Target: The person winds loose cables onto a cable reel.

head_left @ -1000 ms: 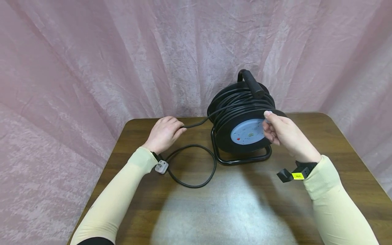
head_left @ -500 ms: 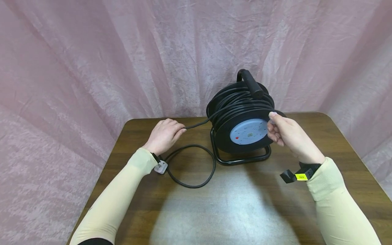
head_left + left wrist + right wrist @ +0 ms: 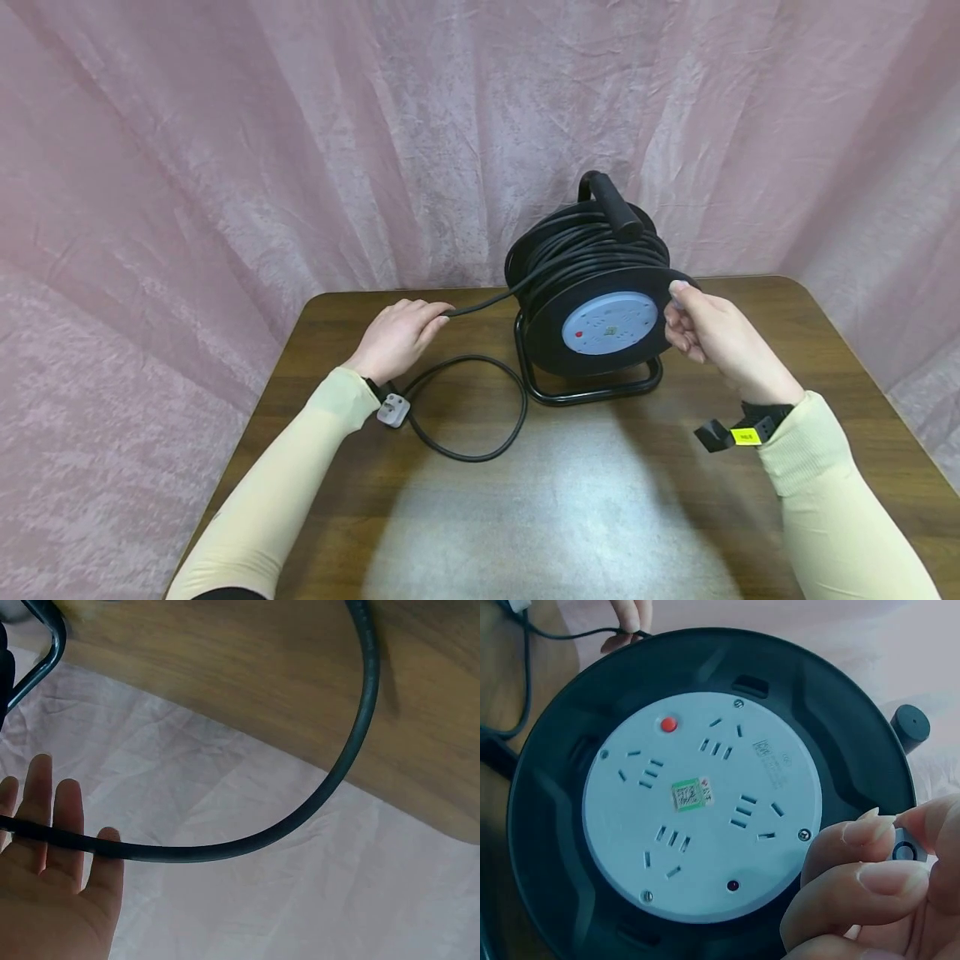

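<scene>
Cable reel [image 3: 592, 287], on the tabletop [image 3: 585, 517] between your left hand [image 3: 397, 337] and right hand [image 3: 716, 342]. Left: straight fingers against the cable [image 3: 225, 851]. Right: pinching the knob [image 3: 905, 850].

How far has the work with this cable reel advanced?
Done: most visible cable lies coiled on the reel. In hand: left hand pinches its free stretch; right hand holds a grey knob. Remaining, if this is winding: the loop and plug lie off the reel.

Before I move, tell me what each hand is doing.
Left hand: open, black cable running across its fingers.
Right hand: closed, holding a small grey knob.
</scene>
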The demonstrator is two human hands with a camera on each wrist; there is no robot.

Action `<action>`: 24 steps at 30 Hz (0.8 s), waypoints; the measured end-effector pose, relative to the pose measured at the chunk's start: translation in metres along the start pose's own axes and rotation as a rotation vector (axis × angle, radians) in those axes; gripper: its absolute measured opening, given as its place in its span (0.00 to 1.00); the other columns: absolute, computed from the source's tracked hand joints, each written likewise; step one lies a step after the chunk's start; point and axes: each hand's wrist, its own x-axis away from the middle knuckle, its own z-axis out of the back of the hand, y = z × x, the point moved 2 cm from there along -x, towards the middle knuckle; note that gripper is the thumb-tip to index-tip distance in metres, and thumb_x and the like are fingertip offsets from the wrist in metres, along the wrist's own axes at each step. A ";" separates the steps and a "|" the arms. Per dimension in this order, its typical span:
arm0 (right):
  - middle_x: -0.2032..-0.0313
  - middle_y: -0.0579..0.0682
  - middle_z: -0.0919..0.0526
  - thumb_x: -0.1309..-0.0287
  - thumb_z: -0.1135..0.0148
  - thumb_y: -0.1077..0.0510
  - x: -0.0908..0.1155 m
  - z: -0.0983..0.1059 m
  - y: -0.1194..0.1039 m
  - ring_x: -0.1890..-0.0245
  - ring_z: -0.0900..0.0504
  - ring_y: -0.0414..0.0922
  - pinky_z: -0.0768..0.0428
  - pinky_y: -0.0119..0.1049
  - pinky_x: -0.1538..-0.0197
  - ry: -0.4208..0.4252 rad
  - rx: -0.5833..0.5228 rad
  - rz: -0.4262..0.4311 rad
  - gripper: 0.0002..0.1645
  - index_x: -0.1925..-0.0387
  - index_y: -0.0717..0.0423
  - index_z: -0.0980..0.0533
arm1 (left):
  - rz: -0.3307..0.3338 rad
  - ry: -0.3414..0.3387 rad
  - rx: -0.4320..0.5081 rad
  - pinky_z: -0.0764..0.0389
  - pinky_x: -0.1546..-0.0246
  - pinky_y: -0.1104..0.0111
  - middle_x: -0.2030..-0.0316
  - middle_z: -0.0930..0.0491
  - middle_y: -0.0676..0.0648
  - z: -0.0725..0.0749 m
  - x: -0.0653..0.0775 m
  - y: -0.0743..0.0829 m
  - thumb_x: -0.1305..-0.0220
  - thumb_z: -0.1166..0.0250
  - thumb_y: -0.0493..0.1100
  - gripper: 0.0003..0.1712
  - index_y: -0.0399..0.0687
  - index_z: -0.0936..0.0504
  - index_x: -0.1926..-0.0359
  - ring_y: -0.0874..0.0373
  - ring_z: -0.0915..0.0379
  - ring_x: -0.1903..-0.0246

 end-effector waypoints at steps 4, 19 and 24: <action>0.81 0.46 0.29 0.26 0.58 0.33 0.000 0.002 0.004 0.83 0.34 0.37 0.34 0.29 0.82 -0.010 0.000 -0.007 0.36 0.67 0.64 0.32 | 0.030 -0.024 0.016 0.30 0.42 0.56 0.44 0.21 0.53 -0.002 0.003 -0.003 0.21 0.52 0.54 0.21 0.59 0.26 0.34 0.52 0.29 0.45; 0.80 0.45 0.28 0.26 0.59 0.33 -0.001 0.008 0.016 0.82 0.32 0.37 0.32 0.29 0.81 -0.015 0.040 -0.031 0.37 0.66 0.66 0.33 | 0.088 -0.094 -0.005 0.25 0.44 0.54 0.39 0.23 0.49 -0.003 0.006 -0.006 0.20 0.54 0.54 0.24 0.53 0.27 0.32 0.52 0.25 0.43; 0.80 0.45 0.29 0.26 0.60 0.33 -0.001 0.010 0.022 0.82 0.33 0.37 0.31 0.29 0.81 -0.016 0.042 -0.037 0.37 0.65 0.66 0.34 | 0.105 -0.101 -0.010 0.25 0.44 0.53 0.38 0.24 0.49 -0.007 0.008 -0.012 0.20 0.54 0.55 0.24 0.53 0.27 0.32 0.51 0.25 0.43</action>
